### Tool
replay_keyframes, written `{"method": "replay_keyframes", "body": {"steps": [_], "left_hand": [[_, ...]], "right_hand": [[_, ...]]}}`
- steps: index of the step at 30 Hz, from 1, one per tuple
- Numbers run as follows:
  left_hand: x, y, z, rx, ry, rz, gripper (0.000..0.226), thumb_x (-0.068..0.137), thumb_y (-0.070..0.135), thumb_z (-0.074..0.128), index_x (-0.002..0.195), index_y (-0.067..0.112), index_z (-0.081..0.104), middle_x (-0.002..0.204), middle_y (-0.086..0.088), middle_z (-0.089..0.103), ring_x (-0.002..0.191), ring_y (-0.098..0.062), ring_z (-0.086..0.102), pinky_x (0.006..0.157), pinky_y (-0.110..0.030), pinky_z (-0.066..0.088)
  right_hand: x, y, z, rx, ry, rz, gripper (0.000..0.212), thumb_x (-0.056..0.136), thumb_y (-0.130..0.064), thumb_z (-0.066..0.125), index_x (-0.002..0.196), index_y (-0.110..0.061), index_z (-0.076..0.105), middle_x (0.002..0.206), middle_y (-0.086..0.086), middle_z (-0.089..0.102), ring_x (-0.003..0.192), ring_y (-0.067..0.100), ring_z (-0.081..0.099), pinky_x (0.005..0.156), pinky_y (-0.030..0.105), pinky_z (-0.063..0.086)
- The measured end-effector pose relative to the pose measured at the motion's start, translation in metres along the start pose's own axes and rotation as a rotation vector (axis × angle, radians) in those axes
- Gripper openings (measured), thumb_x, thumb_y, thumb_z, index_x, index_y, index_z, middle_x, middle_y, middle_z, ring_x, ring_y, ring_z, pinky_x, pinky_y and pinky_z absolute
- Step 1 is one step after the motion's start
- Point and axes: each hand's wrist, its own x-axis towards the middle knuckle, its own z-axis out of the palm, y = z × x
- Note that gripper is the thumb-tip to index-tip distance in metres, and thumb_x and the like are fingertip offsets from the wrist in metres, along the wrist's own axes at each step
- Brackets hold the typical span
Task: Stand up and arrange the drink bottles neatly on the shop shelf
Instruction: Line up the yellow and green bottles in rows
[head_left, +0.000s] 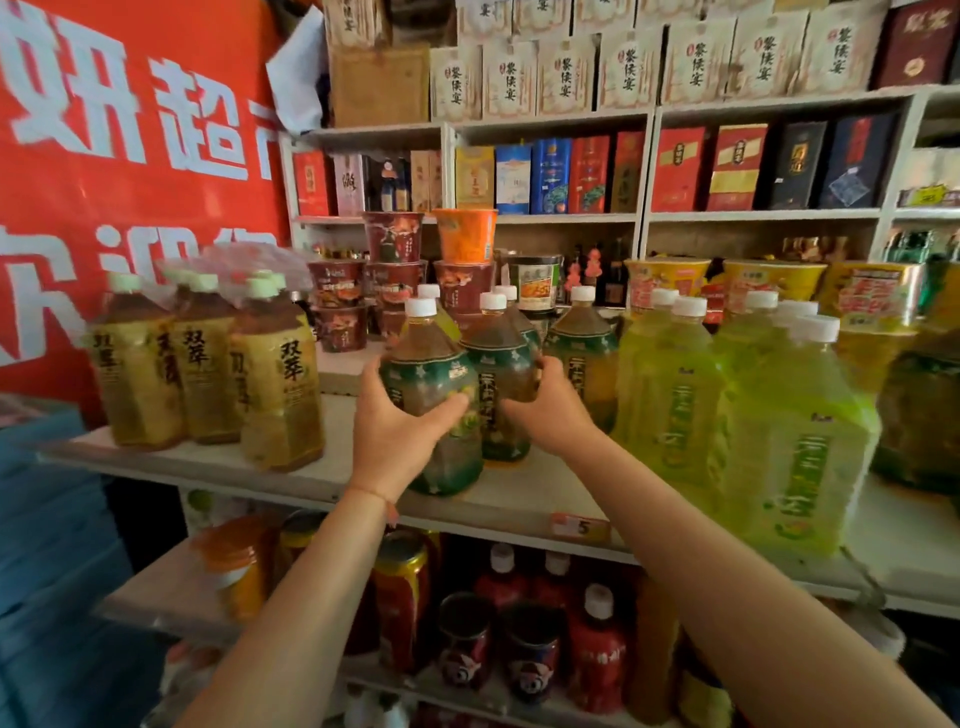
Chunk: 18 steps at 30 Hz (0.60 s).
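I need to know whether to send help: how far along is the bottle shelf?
Partway. Done: the yellow-labelled tea bottles at left and the pale green bottles at right stand upright in groups. In hand: the left hand grips a tilted green-labelled bottle; the right hand holds the upright one beside it. Left: standing the tilted bottle straight and lining up the green-labelled ones behind.

Both hands raised forward, left and right fingers curled
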Motion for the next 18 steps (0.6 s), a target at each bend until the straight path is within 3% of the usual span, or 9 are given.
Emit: {"method": "replay_keyframes", "body": {"steps": [5,10,13,18], "left_hand": [[0.014,-0.013,-0.026,-0.224,0.087,-0.027,0.066,0.076,0.018,0.087,0.126,0.036,0.048,0.114,0.015,0.065,0.101,0.000,0.064,0.085,-0.026,0.054],[0.028,-0.018,-0.039,-0.482,0.106,-0.153,0.062,0.083,0.011,0.079,0.134,0.020,0.045,0.113,0.007,0.067,0.100,-0.009,0.070,0.091,-0.037,0.059],[0.036,-0.023,-0.039,-0.428,0.047,-0.119,0.063,0.081,0.010,0.082,0.132,0.021,0.047,0.114,0.004,0.068,0.101,-0.013,0.071,0.090,-0.038,0.059],[0.041,-0.030,-0.030,-0.196,0.018,-0.037,0.071,0.072,0.032,0.089,0.129,0.025,0.047,0.113,0.014,0.064,0.104,-0.007,0.064,0.096,-0.040,0.055]], "right_hand": [[0.005,0.008,0.011,-0.029,0.003,0.030,0.082,0.081,-0.032,0.081,0.145,-0.014,0.033,0.133,0.003,0.058,0.118,0.021,0.059,0.093,0.034,0.053],[0.013,0.005,0.012,0.019,-0.011,0.076,0.100,0.065,-0.039,0.092,0.144,-0.018,0.034,0.135,0.001,0.055,0.124,0.024,0.055,0.102,0.042,0.050],[0.017,-0.001,0.003,0.013,-0.096,0.067,0.096,0.062,-0.028,0.094,0.140,-0.019,0.040,0.128,-0.003,0.058,0.121,0.024,0.057,0.099,0.042,0.051],[0.011,0.000,-0.017,0.030,-0.099,0.139,0.085,0.064,-0.025,0.092,0.133,-0.014,0.044,0.119,0.002,0.061,0.109,0.022,0.060,0.076,0.030,0.052]]}}
